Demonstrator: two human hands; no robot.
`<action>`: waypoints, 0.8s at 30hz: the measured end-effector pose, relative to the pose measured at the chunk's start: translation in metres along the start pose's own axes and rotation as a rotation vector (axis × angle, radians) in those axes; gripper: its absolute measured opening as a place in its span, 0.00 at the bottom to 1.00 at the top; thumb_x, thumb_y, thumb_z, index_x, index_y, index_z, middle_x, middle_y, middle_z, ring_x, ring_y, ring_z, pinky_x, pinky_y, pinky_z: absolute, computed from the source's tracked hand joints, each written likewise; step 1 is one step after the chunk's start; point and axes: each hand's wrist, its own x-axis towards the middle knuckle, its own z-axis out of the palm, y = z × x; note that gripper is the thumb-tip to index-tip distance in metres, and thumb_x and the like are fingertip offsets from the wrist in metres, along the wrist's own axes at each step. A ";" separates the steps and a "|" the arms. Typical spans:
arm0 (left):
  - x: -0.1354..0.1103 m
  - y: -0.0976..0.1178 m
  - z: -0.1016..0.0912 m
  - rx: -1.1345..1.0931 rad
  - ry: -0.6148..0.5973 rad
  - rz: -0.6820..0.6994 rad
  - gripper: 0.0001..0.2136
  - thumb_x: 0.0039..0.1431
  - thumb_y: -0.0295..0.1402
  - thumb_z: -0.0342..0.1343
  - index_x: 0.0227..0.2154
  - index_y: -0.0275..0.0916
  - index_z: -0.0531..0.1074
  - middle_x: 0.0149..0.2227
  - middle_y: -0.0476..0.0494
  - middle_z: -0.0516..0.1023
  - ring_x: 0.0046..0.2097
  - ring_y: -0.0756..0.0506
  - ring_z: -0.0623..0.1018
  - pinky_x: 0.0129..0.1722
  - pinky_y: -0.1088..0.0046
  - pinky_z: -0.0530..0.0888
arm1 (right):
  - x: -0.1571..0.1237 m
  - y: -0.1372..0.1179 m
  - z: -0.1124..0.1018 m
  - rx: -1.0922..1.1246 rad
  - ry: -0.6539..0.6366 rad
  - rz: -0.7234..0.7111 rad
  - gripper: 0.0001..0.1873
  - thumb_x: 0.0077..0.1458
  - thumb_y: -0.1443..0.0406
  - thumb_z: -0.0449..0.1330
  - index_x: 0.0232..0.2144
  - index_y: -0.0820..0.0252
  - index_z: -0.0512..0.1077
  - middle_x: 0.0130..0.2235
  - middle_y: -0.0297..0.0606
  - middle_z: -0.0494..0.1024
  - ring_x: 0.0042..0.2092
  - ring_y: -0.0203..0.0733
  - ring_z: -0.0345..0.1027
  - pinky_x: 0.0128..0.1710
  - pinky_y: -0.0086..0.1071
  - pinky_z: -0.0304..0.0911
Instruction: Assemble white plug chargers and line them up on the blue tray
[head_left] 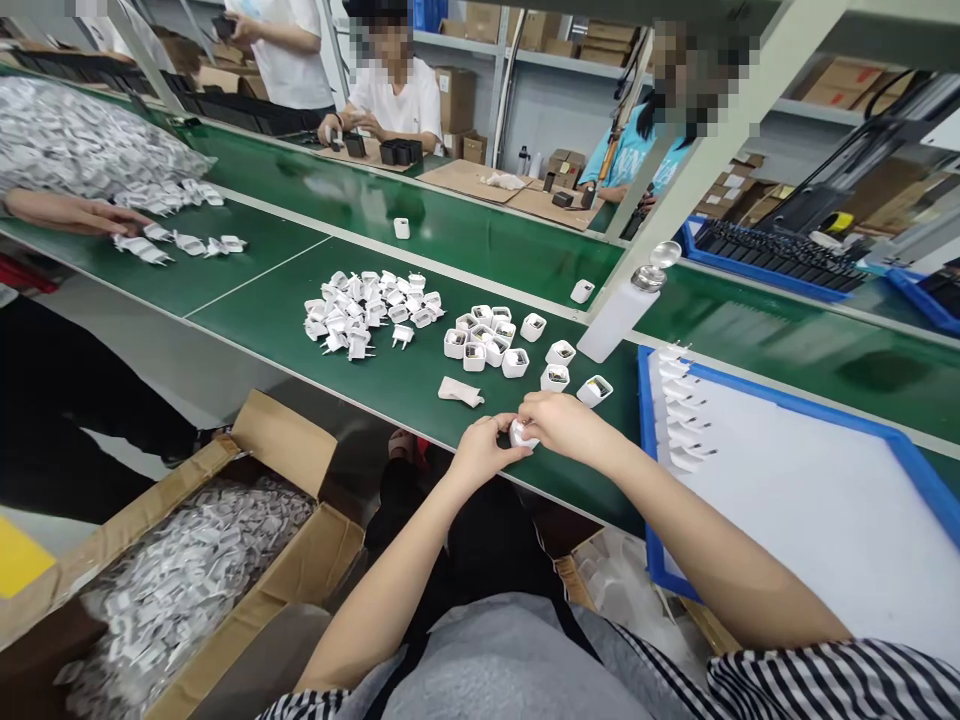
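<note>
The left hand (480, 447) and right hand (559, 422) are pinching together on one white charger shell (519, 434) (mostly hidden) at the green table's (285, 320) near edge, beside open shells (491, 340).

Bare green bench (285, 330) lies open left of the hands; open housings (495, 345) crowd just ahead, blue-rimmed tray (643, 470) blocks right.

room: workshop, even bright light | tabletop (285, 320): long, green, white lines across it, glare on its far lane | floor (195, 365): grey, smooth | back: grey wall (551, 115) behind metal shelves (570, 62) stacked with cardboard boxes (607, 40) | right: white post (705, 140) rising from the tabletop
</note>
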 end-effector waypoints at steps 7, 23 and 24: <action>0.000 0.001 -0.001 -0.017 -0.018 0.003 0.18 0.40 0.35 0.56 0.38 0.41 0.68 0.30 0.51 0.74 0.32 0.49 0.69 0.33 0.75 0.66 | 0.003 0.005 0.001 0.112 -0.011 0.029 0.05 0.43 0.73 0.53 0.23 0.63 0.68 0.28 0.37 0.69 0.30 0.36 0.62 0.28 0.26 0.53; -0.008 0.058 0.040 0.015 -0.166 0.409 0.18 0.45 0.35 0.54 0.41 0.40 0.65 0.39 0.47 0.73 0.41 0.49 0.70 0.42 0.72 0.67 | -0.130 0.053 0.030 0.718 0.439 0.349 0.06 0.40 0.68 0.57 0.27 0.58 0.70 0.36 0.36 0.71 0.37 0.38 0.65 0.35 0.29 0.60; -0.007 0.062 0.046 0.016 -0.194 0.442 0.16 0.46 0.35 0.52 0.41 0.40 0.65 0.40 0.46 0.72 0.42 0.49 0.69 0.43 0.72 0.67 | -0.145 0.061 0.033 0.733 0.470 0.443 0.06 0.39 0.67 0.58 0.26 0.58 0.70 0.35 0.36 0.71 0.37 0.38 0.65 0.34 0.30 0.61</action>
